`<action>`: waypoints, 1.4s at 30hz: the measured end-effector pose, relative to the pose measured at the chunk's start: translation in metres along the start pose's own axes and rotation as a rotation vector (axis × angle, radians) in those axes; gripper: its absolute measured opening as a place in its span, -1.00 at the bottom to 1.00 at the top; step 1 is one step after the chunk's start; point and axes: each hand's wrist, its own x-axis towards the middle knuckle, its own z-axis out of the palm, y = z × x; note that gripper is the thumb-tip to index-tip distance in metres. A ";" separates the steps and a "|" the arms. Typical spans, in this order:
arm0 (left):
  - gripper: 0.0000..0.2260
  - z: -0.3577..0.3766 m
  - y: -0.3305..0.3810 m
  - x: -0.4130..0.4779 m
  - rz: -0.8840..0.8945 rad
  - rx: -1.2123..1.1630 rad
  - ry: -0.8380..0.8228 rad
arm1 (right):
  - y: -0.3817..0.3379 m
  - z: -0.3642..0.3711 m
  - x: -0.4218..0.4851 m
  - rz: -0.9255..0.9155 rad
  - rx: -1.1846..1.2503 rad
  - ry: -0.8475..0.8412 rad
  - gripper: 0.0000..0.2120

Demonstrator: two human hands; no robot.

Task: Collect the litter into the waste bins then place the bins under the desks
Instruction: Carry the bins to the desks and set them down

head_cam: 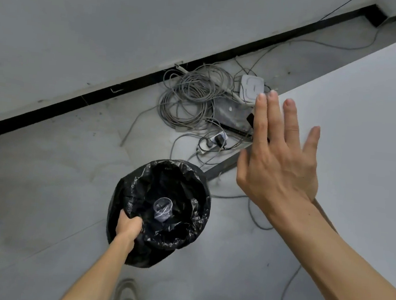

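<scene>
Head view, only one there is: the waste bin with its black liner sits low in the middle of the frame, over the floor. The left hand grips its near rim, fingers curled into the bag. There's a clear plastic cup lying in the bottom, so at least some litter is in.

The right hand is flat and spread wide at centre right, holding nothing, over the edge of the white worktop. I can't tell if it's actually pressing on it.

Looks to me like the tuck-it-under-the-desk bit. The catch is the tangle of cables, the white box and the power strip just above the bin in the frame. I'd keep the bin upright so the cup stays put, and steer it toward the right of the frame under the worktop edge. I'd also set it short of that wiring rather than shoving it in.
</scene>
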 end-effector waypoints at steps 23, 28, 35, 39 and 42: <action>-0.27 0.032 -0.067 0.067 -0.244 0.060 -0.125 | -0.003 0.012 -0.001 0.024 0.005 0.089 -0.21; -0.56 0.034 -0.046 0.047 -0.252 0.104 -0.246 | -0.004 0.013 -0.002 0.032 0.003 0.087 -0.20; -0.80 0.019 -0.011 0.010 -0.156 0.363 -0.399 | -0.007 0.004 -0.005 0.055 0.062 -0.040 -0.15; -0.88 -0.006 0.054 -0.026 0.184 0.721 -0.406 | -0.002 -0.026 -0.002 0.060 0.198 -0.250 -0.09; -0.63 -0.030 0.112 -0.082 0.365 0.838 -0.425 | 0.005 -0.067 0.008 0.057 0.296 -0.511 -0.12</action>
